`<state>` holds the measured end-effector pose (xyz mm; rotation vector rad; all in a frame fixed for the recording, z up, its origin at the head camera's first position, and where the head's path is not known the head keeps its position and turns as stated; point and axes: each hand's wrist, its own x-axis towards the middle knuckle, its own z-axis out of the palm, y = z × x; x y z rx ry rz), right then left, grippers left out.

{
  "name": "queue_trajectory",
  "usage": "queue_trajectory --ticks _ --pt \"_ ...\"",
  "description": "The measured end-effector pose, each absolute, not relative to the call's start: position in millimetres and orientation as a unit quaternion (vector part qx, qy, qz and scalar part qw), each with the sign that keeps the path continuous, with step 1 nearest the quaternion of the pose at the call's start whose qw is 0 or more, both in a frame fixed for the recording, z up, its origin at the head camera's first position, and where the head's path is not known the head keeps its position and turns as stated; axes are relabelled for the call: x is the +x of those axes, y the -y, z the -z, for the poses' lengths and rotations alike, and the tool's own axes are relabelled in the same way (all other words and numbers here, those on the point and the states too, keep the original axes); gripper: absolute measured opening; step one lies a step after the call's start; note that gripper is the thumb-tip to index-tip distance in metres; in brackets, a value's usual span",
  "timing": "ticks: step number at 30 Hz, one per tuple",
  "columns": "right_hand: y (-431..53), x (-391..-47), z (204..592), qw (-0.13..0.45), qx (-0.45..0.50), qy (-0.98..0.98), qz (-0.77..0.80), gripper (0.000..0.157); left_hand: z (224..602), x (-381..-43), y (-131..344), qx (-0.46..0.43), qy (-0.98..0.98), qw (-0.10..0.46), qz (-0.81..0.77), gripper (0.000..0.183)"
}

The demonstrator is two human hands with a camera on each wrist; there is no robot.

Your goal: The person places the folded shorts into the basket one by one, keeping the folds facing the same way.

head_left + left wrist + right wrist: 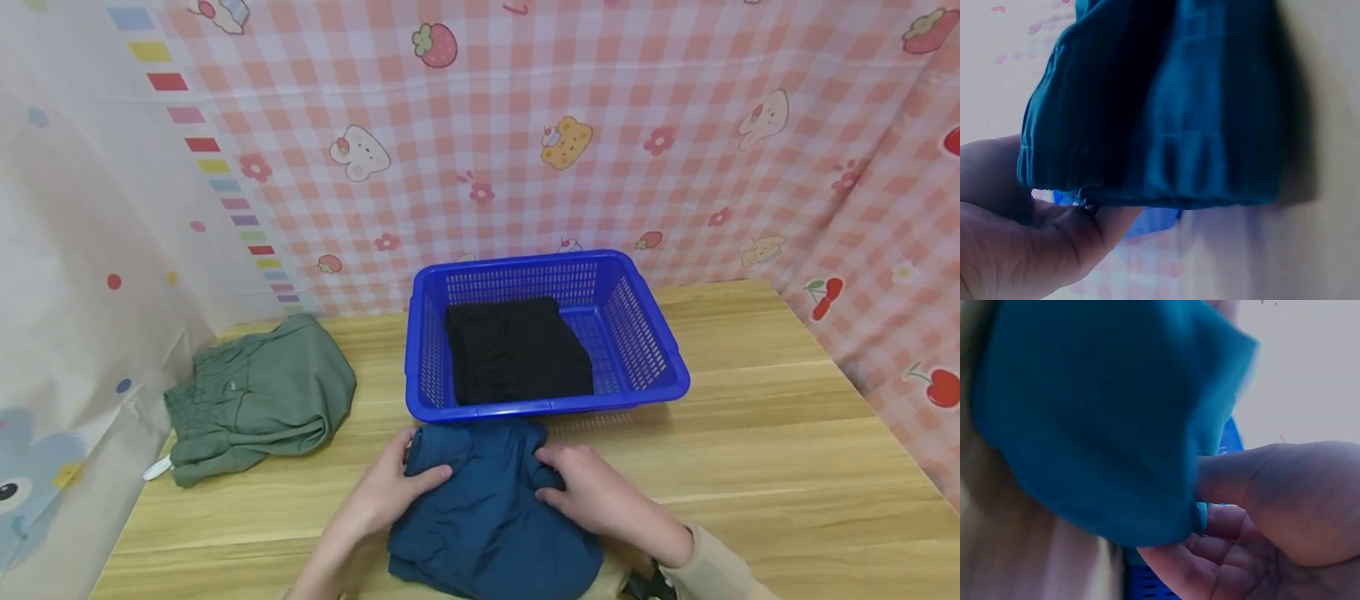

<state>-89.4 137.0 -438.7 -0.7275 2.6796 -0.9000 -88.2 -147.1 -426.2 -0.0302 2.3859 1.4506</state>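
Folded dark blue shorts [495, 508] hang between my two hands just in front of the basket. My left hand [393, 483] grips their left side, thumb on top and fingers underneath. On the other side my right hand [588, 492] pinches the fabric near the upper right edge. The left wrist view shows the gathered edge of the shorts [1210, 125] over my left fingers. In the right wrist view, a rounded fold [1104, 425] of the cloth lies between thumb and fingers. Black folded shorts [517, 350] lie inside the blue plastic basket [547, 407], toward its left side.
Green folded shorts [262, 392] with an elastic waist and a white tag [157, 468] lie at the left of the wooden table [787, 433]. A pink checked curtain [480, 108] hangs behind the table, and a white one [90, 208] hangs at the left.
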Motion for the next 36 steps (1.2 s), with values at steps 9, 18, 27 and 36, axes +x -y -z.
queue_trajectory --ticks 9,18,27,36 --pt "-143.9 -88.7 420.5 0.153 -0.265 -0.884 0.354 0.015 403.5 -81.7 160.9 0.061 -0.825 0.215 -0.519 0.064" --pt "-158.5 -87.4 402.2 0.145 -0.292 -0.851 0.411 0.013 388.4 -79.6 173.8 0.063 -0.793 0.242 -0.556 0.075" --pt "-170.4 -85.7 385.6 0.152 -0.278 -0.817 0.482 0.023 373.5 -73.9 180.5 0.086 -0.767 0.229 -0.594 0.071" --pt "-169.2 -85.5 381.9 0.093 -0.222 -0.807 0.538 0.033 370.9 -71.2 170.4 0.033 -0.756 0.131 -0.64 0.057"
